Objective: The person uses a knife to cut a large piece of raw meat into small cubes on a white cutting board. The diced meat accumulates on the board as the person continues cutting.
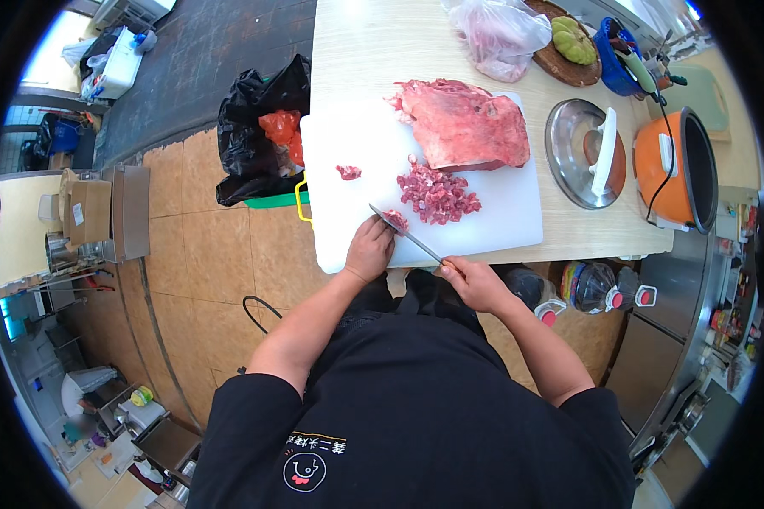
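On the white cutting board (503, 219) a kitchen knife (422, 246) lies across a small piece of raw meat (395, 220). My right hand (477, 282) grips its wooden handle near the board's front edge. My left hand (370, 248) rests on the board with bent fingers against the near side of that piece, partly hiding it. Just beyond the blade is a heap of diced meat (438, 193). Behind the heap lies a large raw slab of meat (465, 127). A separate scrap of meat (348, 172) sits to the left.
Left of the table stands a bin lined with a black bag (245, 121). A glass lid (573, 153), an orange pot (659, 168), a blue basket (611, 73) and a plastic bag (500, 35) occupy the table's right and far parts. Large plastic bottles (589, 286) stand below.
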Motion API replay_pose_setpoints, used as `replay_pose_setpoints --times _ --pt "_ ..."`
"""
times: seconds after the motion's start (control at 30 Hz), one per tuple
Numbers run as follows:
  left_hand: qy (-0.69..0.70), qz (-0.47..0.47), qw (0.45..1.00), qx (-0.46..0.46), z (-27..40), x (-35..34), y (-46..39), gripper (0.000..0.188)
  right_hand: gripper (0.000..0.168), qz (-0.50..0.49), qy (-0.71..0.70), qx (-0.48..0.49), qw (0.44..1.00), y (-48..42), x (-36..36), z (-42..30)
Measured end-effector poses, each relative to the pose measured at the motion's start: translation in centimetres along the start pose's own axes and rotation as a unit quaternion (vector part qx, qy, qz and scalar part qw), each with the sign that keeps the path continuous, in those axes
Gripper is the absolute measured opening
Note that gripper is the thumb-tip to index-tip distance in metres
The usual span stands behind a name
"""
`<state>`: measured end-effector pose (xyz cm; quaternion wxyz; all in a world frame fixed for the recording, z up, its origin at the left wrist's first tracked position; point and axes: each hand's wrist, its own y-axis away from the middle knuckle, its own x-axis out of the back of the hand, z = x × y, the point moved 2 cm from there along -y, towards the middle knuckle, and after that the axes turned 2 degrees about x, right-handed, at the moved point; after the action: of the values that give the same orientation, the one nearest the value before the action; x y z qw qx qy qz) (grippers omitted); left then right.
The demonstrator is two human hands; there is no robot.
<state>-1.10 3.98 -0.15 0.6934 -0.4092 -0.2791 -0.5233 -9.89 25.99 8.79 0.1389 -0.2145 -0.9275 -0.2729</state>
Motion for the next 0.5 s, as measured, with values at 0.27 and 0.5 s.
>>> replay_pose_setpoints --times 0.27,0.5 --pt "0.014 0.021 1.0 0.017 0.5 0.4 -0.4 0.028 0.03 0.016 0.008 -0.016 1.0 -0.1 -0.2 -0.9" --pt "0.004 -0.017 0.999 0.028 -0.1 -0.5 0.3 0.025 0.03 0.014 0.001 -0.004 1.0 -4.0 -1.6 -1.4"
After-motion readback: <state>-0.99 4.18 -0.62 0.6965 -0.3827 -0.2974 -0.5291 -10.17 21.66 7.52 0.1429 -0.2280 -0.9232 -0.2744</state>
